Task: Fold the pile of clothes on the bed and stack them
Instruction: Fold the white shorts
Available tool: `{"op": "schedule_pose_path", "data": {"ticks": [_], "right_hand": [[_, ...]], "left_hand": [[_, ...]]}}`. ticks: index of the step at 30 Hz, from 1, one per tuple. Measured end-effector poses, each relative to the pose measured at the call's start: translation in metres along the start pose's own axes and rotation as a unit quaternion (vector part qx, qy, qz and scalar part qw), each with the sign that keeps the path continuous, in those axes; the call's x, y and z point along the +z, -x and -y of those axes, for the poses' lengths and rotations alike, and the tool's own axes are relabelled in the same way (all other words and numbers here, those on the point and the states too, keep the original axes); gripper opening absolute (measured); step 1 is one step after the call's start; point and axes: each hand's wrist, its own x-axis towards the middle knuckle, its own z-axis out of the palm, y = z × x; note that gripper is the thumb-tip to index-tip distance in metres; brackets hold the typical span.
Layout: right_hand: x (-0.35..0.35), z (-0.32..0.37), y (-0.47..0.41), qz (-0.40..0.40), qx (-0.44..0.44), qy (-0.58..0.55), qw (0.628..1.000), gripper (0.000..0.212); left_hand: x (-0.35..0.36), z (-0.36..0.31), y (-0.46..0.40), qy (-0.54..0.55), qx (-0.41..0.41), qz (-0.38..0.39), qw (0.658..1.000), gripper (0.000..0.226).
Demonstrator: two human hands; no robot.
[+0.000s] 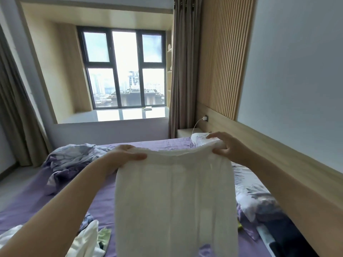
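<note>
1. White garment (174, 197) held up in the air over the purple-sheeted bed (37, 197), hanging straight down from its top edge; looks like white trousers or leggings, waistband up, exact type unclear.
2. Left hand (126, 154) pinches the top left corner, thumb on the near face, fingers curled behind the fabric.
3. Right hand (225, 147) pinches the top right corner, thumb in front, fingers wrapped over the bunched edge.
4. Both arms stretched forward, top edge pulled fairly taut between the hands.
5. Rumpled floral quilt (72, 160) on the bed's far left side.
6. Floral pillow (254, 197) on the right by the wooden headboard (278, 151).
7. More loose clothes (87, 240) bottom left, white and pale green pieces, lying on the sheet.
8. Window (126, 69) behind the bed; brown curtain (183, 71) to its right.
</note>
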Motion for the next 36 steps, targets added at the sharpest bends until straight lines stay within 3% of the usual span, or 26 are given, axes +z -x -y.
{"op": "schedule_pose_path", "data": {"ticks": [4, 9, 13, 15, 19, 24, 28, 31, 33, 36], "right_hand": [[-0.005, 0.007, -0.009, -0.018, 0.03, -0.024, 0.999, 0.046], [-0.014, 0.013, -0.023, 0.003, 0.001, -0.066, 0.998, 0.043], [-0.022, 0.011, -0.038, 0.032, 0.04, -0.1, 0.994, 0.05], [-0.028, 0.006, -0.047, 0.046, 0.067, -0.105, 0.991, 0.046], [-0.04, -0.004, -0.059, 0.063, 0.065, -0.092, 0.992, 0.019], [-0.046, -0.011, -0.071, 0.111, 0.059, -0.164, 0.978, 0.016], [-0.044, -0.019, -0.081, 0.075, 0.066, -0.214, 0.972, 0.03], [-0.042, -0.026, -0.09, 0.036, 0.073, -0.189, 0.979, 0.039], [-0.044, -0.03, -0.097, 0.018, 0.079, -0.178, 0.981, 0.039], [-0.05, -0.036, -0.104, 0.023, 0.066, -0.158, 0.985, 0.028]], "left_hand": [[-0.006, -0.01, 0.002, 0.055, 0.012, 0.013, 0.998, 0.029], [-0.013, -0.023, -0.002, -0.036, 0.08, -0.102, 0.991, 0.023], [-0.025, -0.036, 0.0, 0.083, 0.082, 0.022, 0.993, 0.041], [-0.032, -0.043, -0.002, 0.106, 0.096, 0.045, 0.989, 0.036], [-0.038, -0.055, -0.011, -0.006, 0.13, -0.057, 0.99, 0.026], [-0.03, -0.06, -0.032, -0.087, 0.136, -0.158, 0.974, 0.019], [-0.023, -0.056, -0.046, -0.144, 0.116, -0.165, 0.969, 0.028], [-0.021, -0.059, -0.049, -0.101, 0.124, -0.161, 0.974, 0.035], [-0.019, -0.063, -0.05, -0.081, 0.134, -0.137, 0.978, 0.03], [-0.018, -0.067, -0.051, -0.106, 0.143, -0.167, 0.97, 0.029]]}}
